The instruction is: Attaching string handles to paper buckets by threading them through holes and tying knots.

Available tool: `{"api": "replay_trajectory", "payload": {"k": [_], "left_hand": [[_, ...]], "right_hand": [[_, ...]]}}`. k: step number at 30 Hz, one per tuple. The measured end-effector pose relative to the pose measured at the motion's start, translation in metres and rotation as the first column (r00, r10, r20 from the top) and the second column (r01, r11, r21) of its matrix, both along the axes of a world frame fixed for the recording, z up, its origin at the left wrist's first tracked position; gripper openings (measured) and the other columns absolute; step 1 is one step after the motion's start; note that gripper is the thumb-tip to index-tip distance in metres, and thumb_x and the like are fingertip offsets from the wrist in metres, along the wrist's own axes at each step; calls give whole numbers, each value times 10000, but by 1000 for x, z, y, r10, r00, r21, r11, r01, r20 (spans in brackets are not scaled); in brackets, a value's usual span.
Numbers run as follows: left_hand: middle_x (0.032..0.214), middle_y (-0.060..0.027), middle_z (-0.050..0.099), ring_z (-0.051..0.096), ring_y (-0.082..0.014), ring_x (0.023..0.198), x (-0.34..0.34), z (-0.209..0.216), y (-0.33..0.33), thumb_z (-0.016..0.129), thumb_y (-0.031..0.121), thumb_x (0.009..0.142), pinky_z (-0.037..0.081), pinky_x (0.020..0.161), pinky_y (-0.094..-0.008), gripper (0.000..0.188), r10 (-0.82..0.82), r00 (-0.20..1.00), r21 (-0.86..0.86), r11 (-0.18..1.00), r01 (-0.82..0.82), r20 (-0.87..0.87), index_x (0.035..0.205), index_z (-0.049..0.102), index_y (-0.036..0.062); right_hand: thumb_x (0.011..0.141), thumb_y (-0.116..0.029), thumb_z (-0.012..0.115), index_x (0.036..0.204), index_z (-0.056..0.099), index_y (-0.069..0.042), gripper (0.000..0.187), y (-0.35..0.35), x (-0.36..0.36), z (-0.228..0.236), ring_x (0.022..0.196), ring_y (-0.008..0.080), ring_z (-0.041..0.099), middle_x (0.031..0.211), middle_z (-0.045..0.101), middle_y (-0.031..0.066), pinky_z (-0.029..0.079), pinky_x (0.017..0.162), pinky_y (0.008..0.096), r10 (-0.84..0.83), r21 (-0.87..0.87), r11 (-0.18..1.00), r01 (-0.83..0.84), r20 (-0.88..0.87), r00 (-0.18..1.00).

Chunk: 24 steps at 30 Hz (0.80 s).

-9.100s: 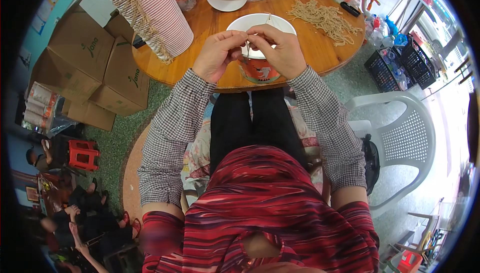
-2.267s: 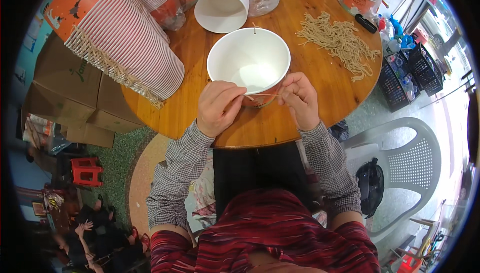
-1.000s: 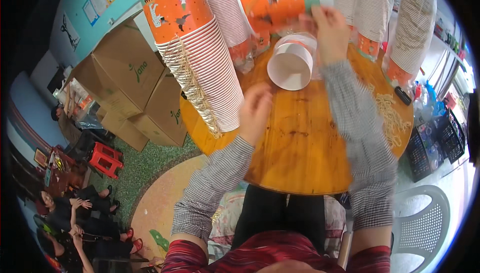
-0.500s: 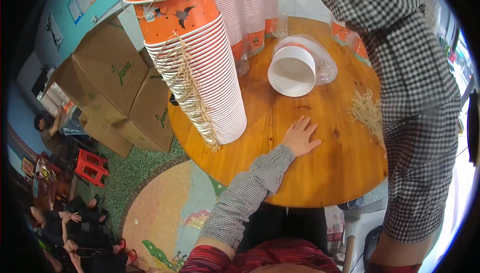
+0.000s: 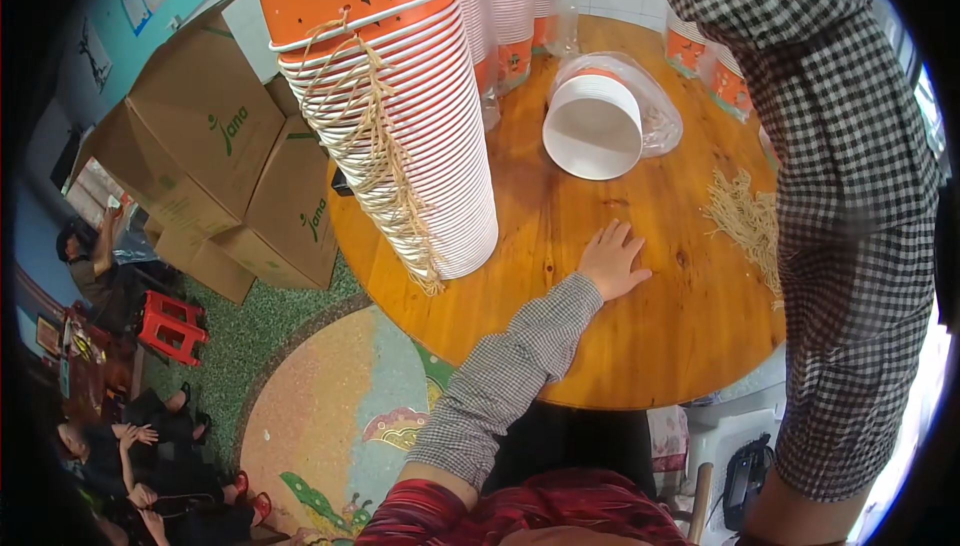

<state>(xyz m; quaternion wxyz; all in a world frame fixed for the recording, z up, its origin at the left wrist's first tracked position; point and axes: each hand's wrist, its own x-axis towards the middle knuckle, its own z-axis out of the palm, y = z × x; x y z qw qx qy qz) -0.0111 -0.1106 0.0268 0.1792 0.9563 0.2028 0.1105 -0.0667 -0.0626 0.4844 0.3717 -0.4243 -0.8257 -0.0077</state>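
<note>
Head view: left hand (image 5: 612, 261) flat, grip released, beside cup stack (image 5: 400, 116) leaning toward the camera

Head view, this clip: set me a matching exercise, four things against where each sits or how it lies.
Things:
1. left hand
2. tall stack of orange-and-white paper cups
3. short stack of white bowls
4. heap of tan strings

Places or states:
A. tipped on its side, inside a clear plastic bag
B. loose on the table's right side
C. flat, palm down, on the bare wood of the round table
D. at the table's left edge, string loops hanging down its side

Pairs: 1-C, 2-D, 3-A, 4-B
</note>
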Motion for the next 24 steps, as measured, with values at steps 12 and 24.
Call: {"api": "replay_trajectory", "payload": {"k": [12, 24], "left_hand": [[1436, -173, 286, 200, -316, 1368, -1, 0, 0, 514, 474, 868, 184, 1112, -425, 629, -18, 1000, -43, 999, 18, -4, 1349, 407, 84], [1267, -162, 509, 455, -313, 1202, -2, -31, 40, 637, 335, 794, 386, 974, -411, 485, -67, 934, 26, 998, 62, 351, 1159, 563, 23]], "right_hand": [[881, -117, 585, 982, 591, 85, 225, -9, 7, -16, 636, 175, 648, 795, 653, 159, 550, 587, 262, 43, 25, 999, -41, -56, 997], [864, -143, 612, 1030, 581, 23, 236, -9, 172, -228, 717, 133, 608, 876, 629, 75, 509, 648, 263, -266, 101, 937, 334, -413, 871]]}}
